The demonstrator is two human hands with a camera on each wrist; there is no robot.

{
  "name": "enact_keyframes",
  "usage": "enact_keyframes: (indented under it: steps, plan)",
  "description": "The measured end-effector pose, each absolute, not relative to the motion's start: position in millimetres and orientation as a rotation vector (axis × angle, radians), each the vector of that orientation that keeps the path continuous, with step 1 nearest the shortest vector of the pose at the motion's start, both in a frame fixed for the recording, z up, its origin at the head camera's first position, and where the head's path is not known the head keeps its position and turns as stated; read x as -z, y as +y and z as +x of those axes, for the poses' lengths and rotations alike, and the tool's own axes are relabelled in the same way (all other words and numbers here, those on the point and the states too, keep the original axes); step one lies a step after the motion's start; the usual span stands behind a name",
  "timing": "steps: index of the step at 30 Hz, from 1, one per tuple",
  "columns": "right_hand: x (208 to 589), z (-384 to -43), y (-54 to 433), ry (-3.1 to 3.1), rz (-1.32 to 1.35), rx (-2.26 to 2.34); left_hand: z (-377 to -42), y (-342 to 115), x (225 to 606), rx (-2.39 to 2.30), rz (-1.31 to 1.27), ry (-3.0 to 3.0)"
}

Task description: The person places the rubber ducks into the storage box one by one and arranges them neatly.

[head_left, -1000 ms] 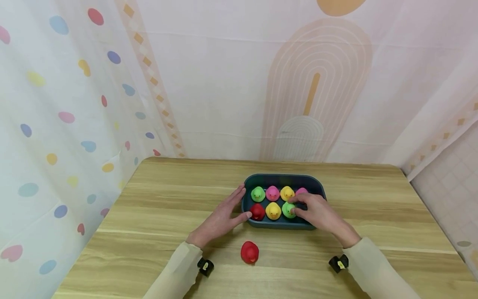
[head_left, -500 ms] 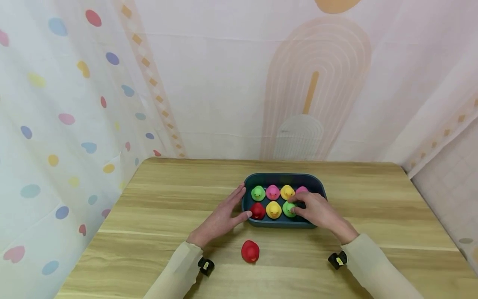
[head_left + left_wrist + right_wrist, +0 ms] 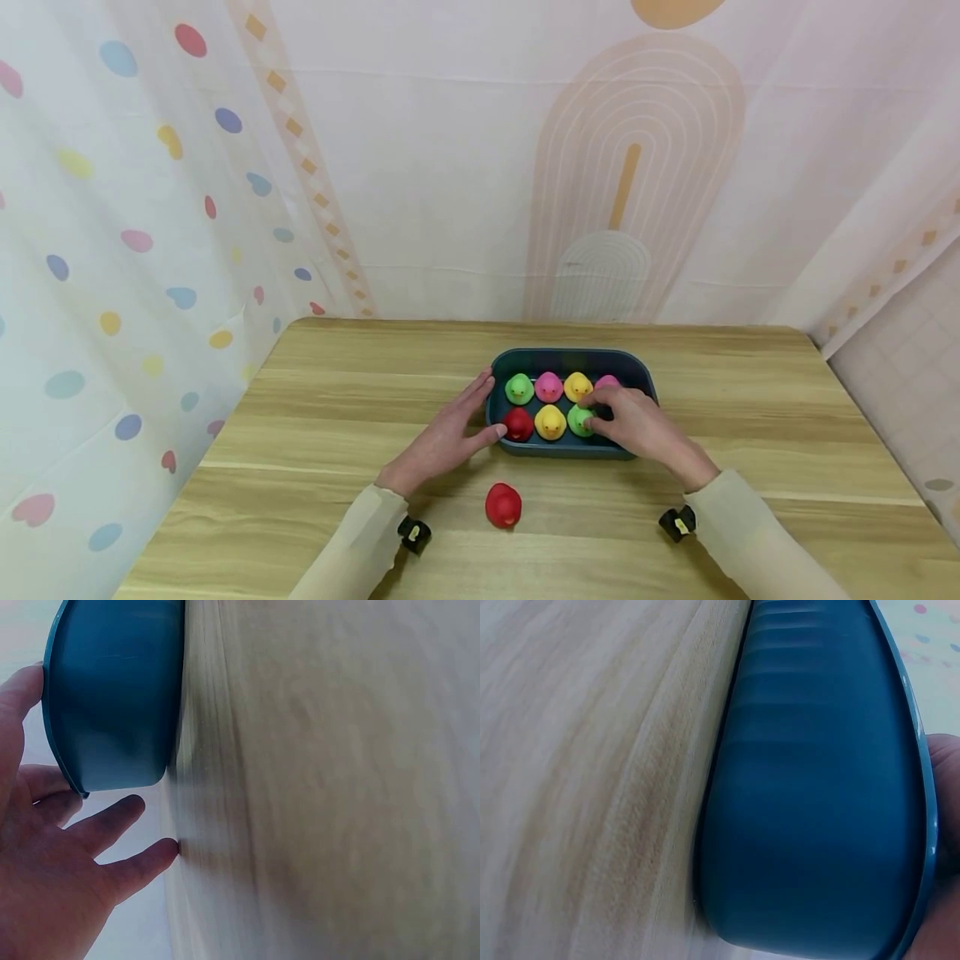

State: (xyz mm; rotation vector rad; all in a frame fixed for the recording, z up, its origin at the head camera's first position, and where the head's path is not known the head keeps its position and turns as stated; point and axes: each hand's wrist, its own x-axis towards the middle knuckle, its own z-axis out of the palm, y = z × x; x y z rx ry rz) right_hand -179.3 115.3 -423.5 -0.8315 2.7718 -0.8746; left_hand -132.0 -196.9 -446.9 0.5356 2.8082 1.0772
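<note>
A dark blue-green plastic bin (image 3: 566, 451) on the table holds two rows of rubber ducks. The back row has a green duck (image 3: 519, 389), a pink duck (image 3: 549, 387), a yellow duck (image 3: 578, 387) and another pink duck (image 3: 606, 381), partly covered by fingers. In front sit a red duck (image 3: 517, 424), a yellow duck (image 3: 551, 422) and a green duck (image 3: 580, 421). My right hand (image 3: 637, 422) reaches over the bin's right end, thumb and forefinger pinching the front green duck. My left hand (image 3: 438, 437) rests at the left end, fingers spread, thumb at the front rim.
One more red duck (image 3: 503, 506) lies on the wooden table (image 3: 337, 400) in front of the bin, between the forearms. Patterned curtains (image 3: 450, 167) hang behind the table and to its left. Each wrist wears a small black camera, such as the left camera (image 3: 414, 534).
</note>
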Motion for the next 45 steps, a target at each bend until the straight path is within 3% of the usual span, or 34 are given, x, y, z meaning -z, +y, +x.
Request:
enact_keyframes:
  steps: [45]
  plan:
    - [417, -117, 98, 2.731, -1.232, 1.223, -136, -197, 447, -1.093, 0.529, 2.815]
